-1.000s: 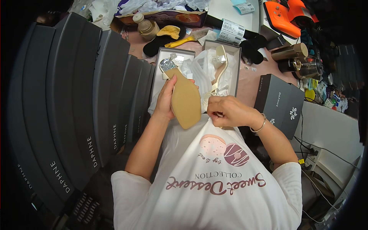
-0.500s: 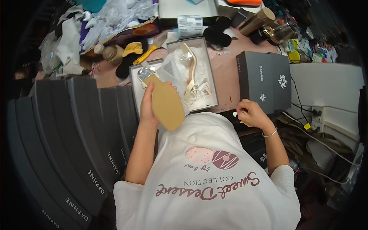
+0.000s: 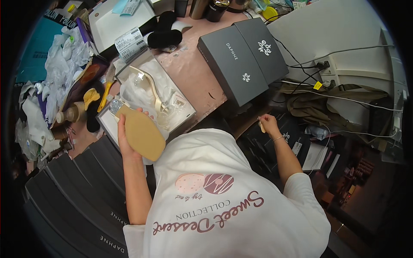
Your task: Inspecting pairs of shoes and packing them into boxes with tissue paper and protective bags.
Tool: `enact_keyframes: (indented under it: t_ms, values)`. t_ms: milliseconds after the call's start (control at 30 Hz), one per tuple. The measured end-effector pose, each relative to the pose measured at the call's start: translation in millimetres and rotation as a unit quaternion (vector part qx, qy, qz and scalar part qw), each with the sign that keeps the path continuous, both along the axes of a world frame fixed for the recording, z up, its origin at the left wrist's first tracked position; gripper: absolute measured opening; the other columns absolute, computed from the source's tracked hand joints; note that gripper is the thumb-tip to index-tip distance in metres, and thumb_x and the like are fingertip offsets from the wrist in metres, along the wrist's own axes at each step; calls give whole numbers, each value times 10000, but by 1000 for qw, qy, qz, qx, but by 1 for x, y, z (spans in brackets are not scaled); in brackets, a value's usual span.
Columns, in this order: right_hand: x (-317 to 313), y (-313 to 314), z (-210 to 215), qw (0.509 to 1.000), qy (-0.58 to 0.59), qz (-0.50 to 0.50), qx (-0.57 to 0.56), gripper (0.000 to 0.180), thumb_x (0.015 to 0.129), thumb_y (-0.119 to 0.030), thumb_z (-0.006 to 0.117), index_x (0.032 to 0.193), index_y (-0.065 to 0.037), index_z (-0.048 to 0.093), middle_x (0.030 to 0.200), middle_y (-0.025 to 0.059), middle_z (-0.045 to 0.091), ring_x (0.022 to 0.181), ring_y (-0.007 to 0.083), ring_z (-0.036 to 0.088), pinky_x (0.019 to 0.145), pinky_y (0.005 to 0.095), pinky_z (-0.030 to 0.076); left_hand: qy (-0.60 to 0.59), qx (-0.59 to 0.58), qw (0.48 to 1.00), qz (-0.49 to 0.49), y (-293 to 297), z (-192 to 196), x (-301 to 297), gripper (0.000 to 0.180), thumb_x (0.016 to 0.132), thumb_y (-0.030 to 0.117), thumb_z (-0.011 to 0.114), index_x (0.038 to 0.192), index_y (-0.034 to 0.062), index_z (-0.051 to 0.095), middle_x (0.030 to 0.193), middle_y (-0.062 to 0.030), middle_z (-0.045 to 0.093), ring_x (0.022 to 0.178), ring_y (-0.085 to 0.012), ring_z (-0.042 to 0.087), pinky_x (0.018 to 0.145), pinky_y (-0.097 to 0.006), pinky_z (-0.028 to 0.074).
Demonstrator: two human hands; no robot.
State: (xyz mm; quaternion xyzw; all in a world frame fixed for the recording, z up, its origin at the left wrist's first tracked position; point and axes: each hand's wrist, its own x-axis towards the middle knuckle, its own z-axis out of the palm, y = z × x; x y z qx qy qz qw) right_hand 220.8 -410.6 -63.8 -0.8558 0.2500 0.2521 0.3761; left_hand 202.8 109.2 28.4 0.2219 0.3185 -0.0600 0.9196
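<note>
My left hand [image 3: 124, 144] is closed around a shoe [image 3: 145, 135], its flat tan sole turned up toward me and a clear shiny heel at its far end. The shoe is over the near left part of an open grey shoebox [image 3: 188, 116]. Inside that box lies a second shoe, a cream high-heeled sandal [image 3: 151, 81], among white tissue and a string of pale beads. Off to the right, past the table edge, my right hand [image 3: 270, 124] pinches a small beige scrap [image 3: 262, 127]; its material is unclear. Below that hand are dark boxes.
A closed grey shoebox [image 3: 234, 58] stands at the table's right edge. Dark shoeboxes [image 3: 73, 185] are stacked at my left. A yellow-handled brush [image 3: 106, 96], black shoe-shaped pieces [image 3: 165, 36] and crumpled plastic [image 3: 64, 60] lie leftward and behind. Cables [image 3: 301, 64] hang at the right.
The view has swung to the right, so the table appears farther left. My right hand has moved away from the table's edge, out over the dark boxes. My left hand keeps the shoe.
</note>
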Motion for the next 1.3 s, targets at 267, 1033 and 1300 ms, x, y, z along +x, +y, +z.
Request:
enact_keyframes:
  t_ms: [267,1033,1300]
  values:
    - [26,-3,-20,1000,10,10,10,129,863,16,532,933,-21,633,744,22,601,628,94,539,585,261,447,4,4,1000,20,-3,-1,-16,547,940,468,449,1165,-19,553,1047,-171,610,976,-298,600,856,-395,499]
    - [-31,15,-307,951,102,206,-207,322,831,-324,602,957,-42,691,1016,178,665,1009,365,613,863,423,489,162,174,969,71,-39,25,-2,413,967,399,424,1103,29,547,977,-97,619,865,-241,608,855,-435,492]
    - [-63,-4,-355,917,171,276,-234,298,828,-303,614,947,-39,684,987,181,668,984,365,621,851,421,496,227,266,932,98,-64,12,22,385,977,383,392,1187,78,496,956,-101,585,792,-228,589,832,-447,497]
